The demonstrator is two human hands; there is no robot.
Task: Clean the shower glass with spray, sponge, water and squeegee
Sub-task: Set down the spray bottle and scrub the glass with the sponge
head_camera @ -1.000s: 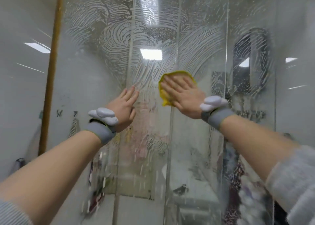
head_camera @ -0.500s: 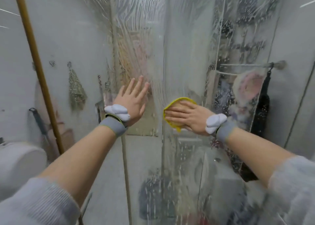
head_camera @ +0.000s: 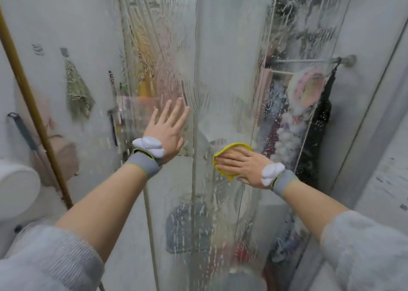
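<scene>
Hands flat: left (head_camera: 168,130) on glass (head_camera: 223,74), right (head_camera: 241,166) on sponge (head_camera: 229,150).

Bright, even, shadowless light; edges bow from the wide lens, lower corners blurred.

walls: pale grey (head_camera: 375,21) | towel rail (head_camera: 309,60) right | toilet (head_camera: 15,187) left

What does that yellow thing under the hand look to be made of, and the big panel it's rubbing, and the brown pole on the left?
Yellow sponge: looks like soft foam or cloth, matte; it lies flat under the right hand. Shower glass: clear glass, see-through, streaked with white suds. Pole: brownish with a dull sheen, maybe wood or coated metal; I cannot tell which.
</scene>
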